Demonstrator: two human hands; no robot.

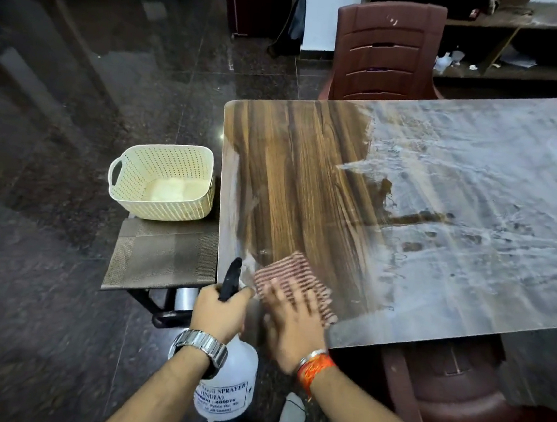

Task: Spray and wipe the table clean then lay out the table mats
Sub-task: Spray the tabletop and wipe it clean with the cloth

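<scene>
At the near corner of the table, your right hand lay flat and spread on the striped cloth, pressing it to the wood, which suited a wiping stroke better than a pinch would; the hand was blurred, so you were probably mid-swipe. Just beside it, your left hand was wrapped round the neck of the spray bottle, fingers by the black trigger head, the bottle hanging off the table edge and below it, likely so it stayed ready without blocking the cloth. Around the cloth the tabletop showed clean, dark grain, while the whole right side beyond was filmed with whitish smears and wet streaks, so I judge the wiping well short of finished. To the left, on a low side stand, the table mats lay stacked flat against the table's edge, within reach for the laying-out, not yet begun. Behind them sat a cream perforated basket. At the far side a brown plastic chair stood pushed up to the table.
</scene>
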